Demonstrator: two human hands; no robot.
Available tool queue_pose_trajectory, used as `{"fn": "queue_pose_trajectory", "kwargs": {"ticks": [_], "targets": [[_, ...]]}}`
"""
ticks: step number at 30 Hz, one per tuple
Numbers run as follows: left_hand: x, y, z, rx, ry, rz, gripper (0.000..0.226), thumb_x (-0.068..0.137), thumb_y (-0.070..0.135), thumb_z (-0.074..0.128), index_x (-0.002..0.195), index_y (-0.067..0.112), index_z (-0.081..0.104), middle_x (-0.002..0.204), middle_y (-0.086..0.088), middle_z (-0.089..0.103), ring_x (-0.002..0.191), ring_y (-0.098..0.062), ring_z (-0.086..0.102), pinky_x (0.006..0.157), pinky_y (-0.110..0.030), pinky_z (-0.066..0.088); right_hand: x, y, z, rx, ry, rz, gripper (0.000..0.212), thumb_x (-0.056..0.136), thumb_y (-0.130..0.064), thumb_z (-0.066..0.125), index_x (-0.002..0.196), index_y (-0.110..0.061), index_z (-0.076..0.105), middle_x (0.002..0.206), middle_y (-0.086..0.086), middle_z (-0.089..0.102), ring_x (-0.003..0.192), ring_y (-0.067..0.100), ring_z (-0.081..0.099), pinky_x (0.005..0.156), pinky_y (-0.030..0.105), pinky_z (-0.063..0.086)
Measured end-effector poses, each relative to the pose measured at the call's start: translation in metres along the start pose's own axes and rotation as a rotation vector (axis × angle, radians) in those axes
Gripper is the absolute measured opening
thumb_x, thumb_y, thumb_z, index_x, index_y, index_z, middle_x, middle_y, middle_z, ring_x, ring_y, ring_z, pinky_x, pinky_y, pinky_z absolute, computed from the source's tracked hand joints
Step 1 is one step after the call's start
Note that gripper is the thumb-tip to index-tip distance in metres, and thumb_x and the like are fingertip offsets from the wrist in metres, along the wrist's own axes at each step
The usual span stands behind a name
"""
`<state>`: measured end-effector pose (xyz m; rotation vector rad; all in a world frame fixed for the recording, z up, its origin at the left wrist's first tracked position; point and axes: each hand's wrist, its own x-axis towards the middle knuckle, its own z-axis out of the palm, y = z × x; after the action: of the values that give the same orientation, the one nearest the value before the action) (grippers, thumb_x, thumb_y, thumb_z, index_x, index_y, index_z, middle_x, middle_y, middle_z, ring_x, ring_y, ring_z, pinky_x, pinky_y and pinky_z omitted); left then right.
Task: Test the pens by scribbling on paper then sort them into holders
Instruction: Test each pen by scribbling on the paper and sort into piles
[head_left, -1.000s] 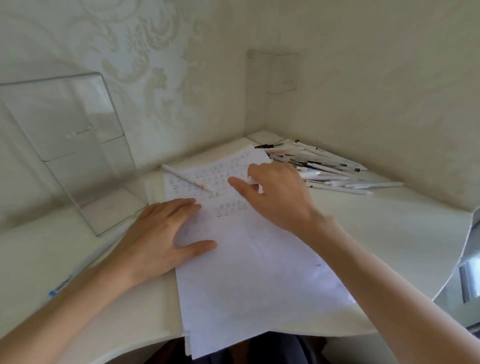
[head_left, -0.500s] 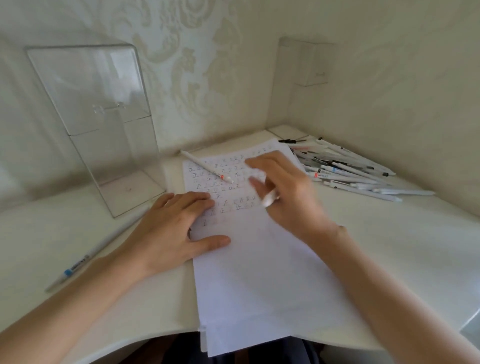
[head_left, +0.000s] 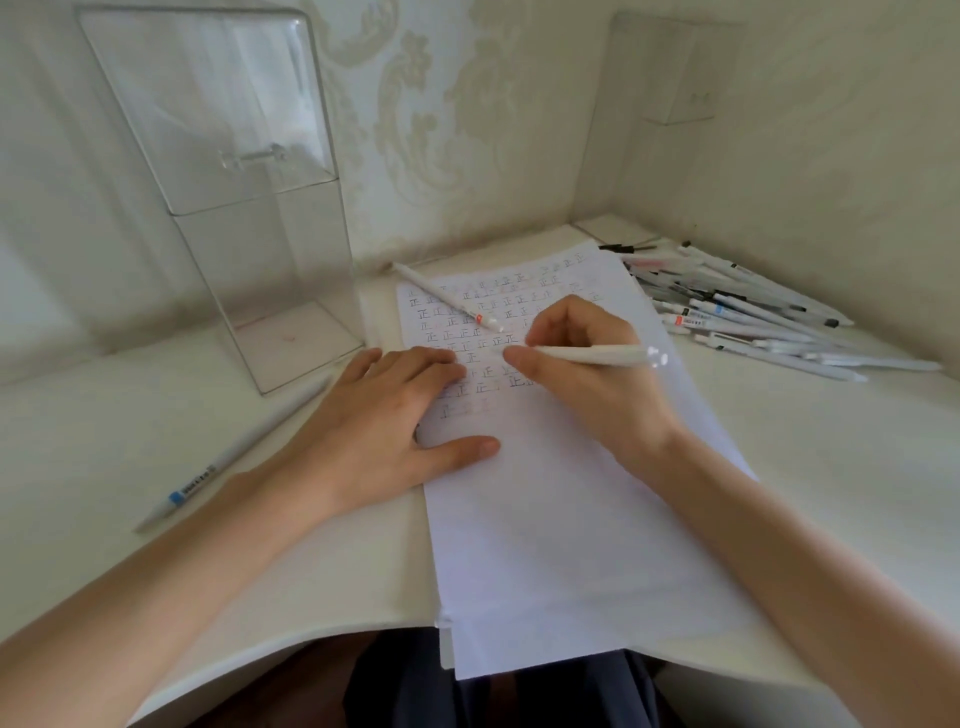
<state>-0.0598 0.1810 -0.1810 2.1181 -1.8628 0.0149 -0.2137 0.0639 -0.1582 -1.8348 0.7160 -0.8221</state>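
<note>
I'm testing: my right hand (head_left: 587, 374) pinches a white pen (head_left: 587, 354) at mid-frame, its tip by the rows of marks on the paper (head_left: 571, 519). My left hand (head_left: 384, 415) lies flat, fingers straight, pinning the sheet. Next comes 1 short scribble, then probably the clear holder (head_left: 249, 208) at upper left.
</note>
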Motion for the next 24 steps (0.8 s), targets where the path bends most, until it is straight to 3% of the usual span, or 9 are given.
{"fn": "queue_pose_trajectory", "kwargs": {"ticks": [5, 8, 10, 15, 18, 24], "targets": [[0.001, 0.0, -0.001, -0.009, -0.007, 0.0, 0.101, 0.06, 0.089, 0.016, 0.133, 0.026, 0.045, 0.141, 0.013, 0.04, 0.13, -0.006, 0.033, 0.111, -0.03, 0.014, 0.005, -0.004, 0.006, 0.11, -0.04, 0.089, 0.012, 0.09, -0.014, 0.06, 0.079, -0.01, 0.063, 0.067, 0.004, 0.069, 0.06, 0.008, 0.06, 0.055, 0.023, 0.046], [0.0, 0.0, -0.001, -0.031, -0.011, -0.004, 0.095, 0.062, 0.085, 0.021, 0.134, 0.026, 0.043, 0.14, 0.013, 0.038, 0.13, -0.006, 0.03, 0.113, -0.032, 0.014, 0.01, -0.007, 0.016, -0.07, -0.036, 0.082, 0.028, 0.083, -0.028, 0.07, 0.07, -0.01, 0.053, 0.056, 0.0, 0.062, 0.046, -0.001, 0.047, 0.048, 0.011, 0.034], [0.0, 0.0, -0.002, -0.038, -0.014, -0.002, 0.094, 0.063, 0.083, 0.021, 0.134, 0.026, 0.043, 0.14, 0.012, 0.038, 0.129, -0.006, 0.031, 0.113, -0.033, 0.016, 0.013, -0.006, 0.023, -0.14, -0.009, 0.088, 0.033, 0.081, -0.031, 0.072, 0.069, -0.012, 0.047, 0.053, 0.0, 0.053, 0.043, 0.001, 0.039, 0.044, 0.011, 0.029], [0.0, 0.0, -0.002, -0.052, -0.013, -0.002, 0.096, 0.062, 0.083, 0.022, 0.134, 0.024, 0.044, 0.14, 0.011, 0.039, 0.129, -0.006, 0.031, 0.113, -0.035, 0.016, 0.015, -0.001, 0.024, -0.166, 0.042, 0.057, 0.029, 0.075, -0.007, 0.061, 0.061, -0.013, 0.037, 0.058, 0.005, 0.031, 0.053, 0.009, 0.027, 0.042, 0.018, 0.02], [0.001, 0.0, -0.001, -0.061, -0.015, 0.0, 0.095, 0.062, 0.082, 0.023, 0.134, 0.023, 0.044, 0.14, 0.011, 0.039, 0.13, -0.006, 0.031, 0.113, -0.034, 0.015, 0.014, 0.001, 0.024, -0.184, 0.023, 0.059, 0.025, 0.073, -0.004, 0.06, 0.061, -0.01, 0.04, 0.057, 0.007, 0.032, 0.052, 0.011, 0.028, 0.043, 0.019, 0.021], [0.0, 0.0, 0.0, -0.077, -0.011, -0.006, 0.094, 0.062, 0.083, 0.023, 0.134, 0.025, 0.043, 0.14, 0.013, 0.038, 0.13, -0.004, 0.029, 0.114, -0.032, 0.013, 0.015, 0.004, 0.024, -0.281, -0.02, 0.042, 0.039, 0.075, -0.01, 0.061, 0.055, -0.019, 0.029, 0.044, -0.01, 0.027, 0.046, 0.007, 0.026, 0.041, 0.017, 0.022]]}}
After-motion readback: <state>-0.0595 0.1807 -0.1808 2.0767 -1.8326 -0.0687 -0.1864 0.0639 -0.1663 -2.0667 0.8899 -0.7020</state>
